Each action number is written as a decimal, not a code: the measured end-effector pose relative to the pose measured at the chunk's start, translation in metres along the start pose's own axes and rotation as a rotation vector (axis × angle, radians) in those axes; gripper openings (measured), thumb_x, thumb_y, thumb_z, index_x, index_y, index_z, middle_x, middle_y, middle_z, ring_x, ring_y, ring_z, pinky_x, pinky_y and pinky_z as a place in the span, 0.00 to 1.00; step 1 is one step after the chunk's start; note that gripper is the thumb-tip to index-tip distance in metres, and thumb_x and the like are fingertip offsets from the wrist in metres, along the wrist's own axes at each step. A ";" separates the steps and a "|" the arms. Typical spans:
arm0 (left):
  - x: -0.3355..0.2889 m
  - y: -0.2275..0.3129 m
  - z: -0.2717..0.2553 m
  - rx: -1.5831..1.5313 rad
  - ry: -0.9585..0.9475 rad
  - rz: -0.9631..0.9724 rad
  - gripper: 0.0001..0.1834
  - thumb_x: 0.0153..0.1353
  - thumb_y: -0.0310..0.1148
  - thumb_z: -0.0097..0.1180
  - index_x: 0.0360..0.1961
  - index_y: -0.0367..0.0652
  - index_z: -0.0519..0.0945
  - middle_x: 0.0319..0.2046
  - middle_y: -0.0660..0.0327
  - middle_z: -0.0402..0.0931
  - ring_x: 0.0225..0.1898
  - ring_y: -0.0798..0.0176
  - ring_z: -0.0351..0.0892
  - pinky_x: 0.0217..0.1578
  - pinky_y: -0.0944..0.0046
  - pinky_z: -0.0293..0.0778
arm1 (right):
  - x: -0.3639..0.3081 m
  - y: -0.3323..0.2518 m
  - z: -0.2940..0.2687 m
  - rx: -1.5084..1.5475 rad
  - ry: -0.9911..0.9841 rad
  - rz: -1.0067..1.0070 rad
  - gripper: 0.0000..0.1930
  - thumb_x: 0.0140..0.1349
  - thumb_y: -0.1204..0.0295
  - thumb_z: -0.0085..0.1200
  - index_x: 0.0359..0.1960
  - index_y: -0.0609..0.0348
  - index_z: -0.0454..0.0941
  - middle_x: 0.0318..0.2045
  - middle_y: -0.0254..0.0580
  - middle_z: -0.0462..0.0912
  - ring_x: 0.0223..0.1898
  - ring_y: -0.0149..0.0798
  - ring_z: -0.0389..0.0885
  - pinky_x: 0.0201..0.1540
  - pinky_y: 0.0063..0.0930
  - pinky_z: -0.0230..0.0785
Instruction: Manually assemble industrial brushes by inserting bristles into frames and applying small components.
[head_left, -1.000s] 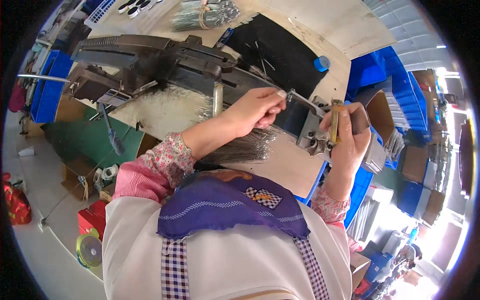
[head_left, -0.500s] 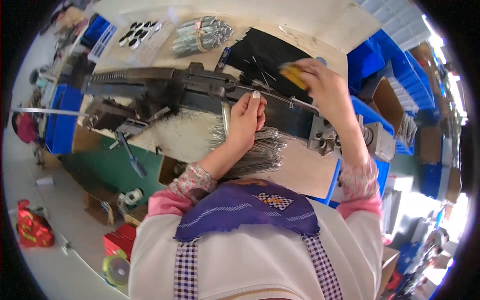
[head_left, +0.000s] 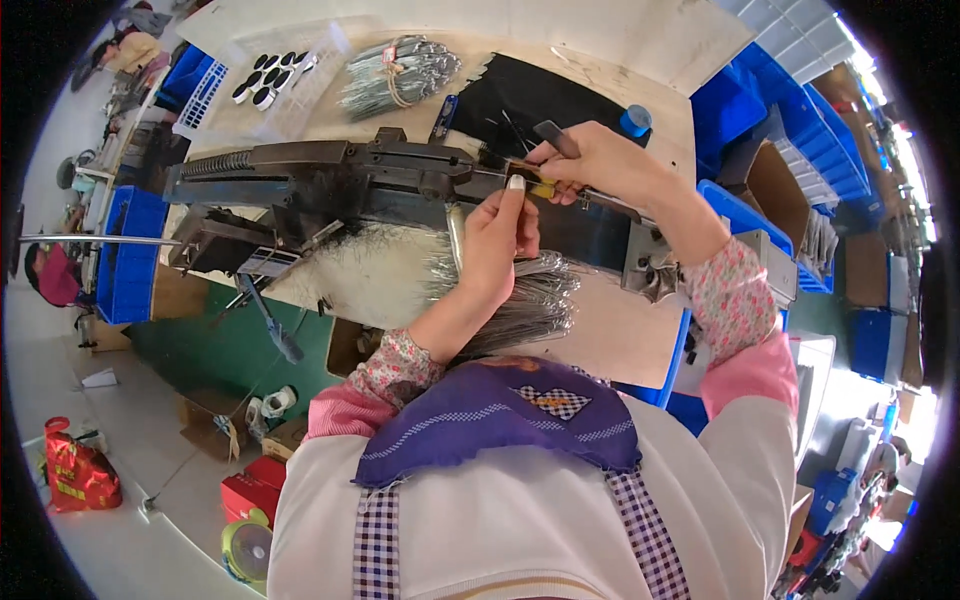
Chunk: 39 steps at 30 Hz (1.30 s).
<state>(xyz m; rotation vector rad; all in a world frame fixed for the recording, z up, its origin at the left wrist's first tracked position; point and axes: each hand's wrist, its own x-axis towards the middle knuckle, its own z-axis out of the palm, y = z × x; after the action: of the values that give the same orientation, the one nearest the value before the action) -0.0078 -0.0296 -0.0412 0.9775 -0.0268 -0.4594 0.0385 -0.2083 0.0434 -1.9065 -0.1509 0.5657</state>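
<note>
My left hand [head_left: 497,235] is closed in a pinch at the near edge of the long dark metal machine [head_left: 330,170], thumb uppermost. Whatever lies between its fingertips is hidden. Just right of it, my right hand [head_left: 600,165] grips a yellow-and-grey flat tool [head_left: 541,189]; the grey end sticks up past the fingers and the yellow part points down by the left fingertips. Its exact kind cannot be made out. Below my left hand lies a loose bundle of thin metal wires [head_left: 535,305], partly covered by my wrist.
A tied bundle of metal rods [head_left: 400,75] and a clear tray [head_left: 290,95] of black-and-white round pieces stand at the back. Behind my right hand are a black mat [head_left: 500,90] and a blue spool [head_left: 635,121]. A metal clamp block [head_left: 655,262] sits at right, near blue bins [head_left: 725,105].
My right hand has come down and left with the yellow-and-grey tool, to beside my left fingertips. The left hand has stayed nearly in place, still pinched.
</note>
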 end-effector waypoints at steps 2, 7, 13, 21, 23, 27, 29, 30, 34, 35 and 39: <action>-0.003 0.000 0.011 -0.050 -0.020 -0.052 0.21 0.71 0.48 0.38 0.38 0.39 0.74 0.30 0.59 0.75 0.30 0.65 0.75 0.32 0.68 0.71 | 0.004 0.001 -0.004 0.030 -0.075 0.081 0.12 0.64 0.75 0.50 0.45 0.70 0.77 0.29 0.39 0.81 0.26 0.29 0.79 0.31 0.22 0.74; -0.006 0.013 0.030 -0.407 -0.113 -0.164 0.37 0.69 0.60 0.25 0.60 0.35 0.60 0.57 0.51 0.65 0.63 0.56 0.61 0.64 0.58 0.58 | 0.001 0.008 -0.004 -0.110 -0.122 -0.006 0.12 0.64 0.69 0.51 0.41 0.67 0.75 0.27 0.41 0.79 0.28 0.35 0.79 0.33 0.29 0.73; -0.004 0.016 0.030 -0.734 -0.164 -0.204 0.44 0.63 0.67 0.30 0.61 0.35 0.60 0.58 0.52 0.64 0.65 0.53 0.58 0.67 0.55 0.54 | -0.036 -0.014 0.010 -0.954 0.580 -0.350 0.20 0.62 0.63 0.51 0.51 0.65 0.72 0.37 0.49 0.70 0.44 0.48 0.72 0.43 0.38 0.71; -0.007 0.012 0.020 -0.842 -0.278 -0.216 0.45 0.61 0.70 0.31 0.56 0.33 0.65 0.58 0.52 0.65 0.62 0.56 0.62 0.66 0.56 0.53 | -0.035 -0.001 0.036 -0.494 0.589 -0.475 0.14 0.48 0.82 0.55 0.38 0.63 0.81 0.28 0.44 0.78 0.31 0.44 0.80 0.34 0.33 0.72; -0.007 0.017 0.023 -0.838 -0.226 -0.228 0.44 0.62 0.69 0.31 0.56 0.33 0.66 0.58 0.52 0.65 0.62 0.56 0.62 0.66 0.55 0.53 | -0.031 -0.006 0.019 -0.419 0.556 -0.406 0.10 0.49 0.81 0.58 0.35 0.63 0.82 0.26 0.46 0.80 0.26 0.41 0.82 0.30 0.28 0.73; -0.012 0.020 0.021 -0.763 -0.179 -0.195 0.41 0.64 0.66 0.31 0.56 0.34 0.65 0.57 0.52 0.66 0.62 0.56 0.63 0.67 0.55 0.53 | -0.012 0.000 0.029 -0.462 0.415 -0.424 0.07 0.51 0.76 0.58 0.33 0.57 0.83 0.25 0.41 0.79 0.27 0.41 0.80 0.35 0.32 0.69; -0.014 0.034 0.016 -0.719 -0.124 -0.168 0.41 0.65 0.65 0.32 0.56 0.33 0.65 0.56 0.51 0.66 0.62 0.55 0.63 0.66 0.56 0.54 | -0.007 -0.002 0.032 -0.541 0.415 -0.451 0.06 0.51 0.74 0.58 0.32 0.55 0.83 0.24 0.38 0.78 0.28 0.41 0.79 0.38 0.33 0.67; -0.015 0.040 0.013 -0.672 -0.071 -0.146 0.40 0.65 0.64 0.32 0.57 0.33 0.64 0.56 0.51 0.66 0.62 0.55 0.63 0.66 0.56 0.55 | -0.005 -0.004 0.033 -0.583 0.424 -0.485 0.06 0.52 0.73 0.58 0.32 0.54 0.83 0.24 0.37 0.78 0.29 0.41 0.78 0.40 0.33 0.65; -0.016 0.045 0.008 -0.686 -0.030 -0.177 0.41 0.66 0.63 0.32 0.57 0.29 0.63 0.58 0.48 0.65 0.62 0.51 0.63 0.67 0.54 0.54 | -0.015 -0.010 0.028 -0.729 0.404 -0.463 0.06 0.52 0.72 0.57 0.32 0.53 0.83 0.24 0.35 0.78 0.31 0.39 0.77 0.46 0.35 0.60; -0.016 0.044 0.010 -0.683 -0.017 -0.187 0.41 0.66 0.62 0.32 0.57 0.29 0.62 0.58 0.48 0.65 0.62 0.51 0.63 0.67 0.54 0.54 | -0.020 -0.009 0.025 -0.737 0.401 -0.438 0.06 0.52 0.73 0.57 0.32 0.53 0.83 0.24 0.35 0.77 0.31 0.39 0.77 0.46 0.34 0.60; -0.012 0.039 0.012 -0.583 -0.063 -0.138 0.39 0.67 0.62 0.32 0.56 0.32 0.65 0.55 0.51 0.68 0.60 0.55 0.65 0.64 0.57 0.59 | -0.017 -0.008 0.031 -0.733 0.474 -0.506 0.06 0.52 0.73 0.57 0.32 0.53 0.84 0.24 0.35 0.78 0.31 0.38 0.77 0.46 0.33 0.60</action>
<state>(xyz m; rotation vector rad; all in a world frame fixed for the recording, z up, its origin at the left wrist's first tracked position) -0.0077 -0.0161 -0.0012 0.3932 0.1137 -0.5827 0.0107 -0.1856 0.0466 -2.5183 -0.5688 -0.3443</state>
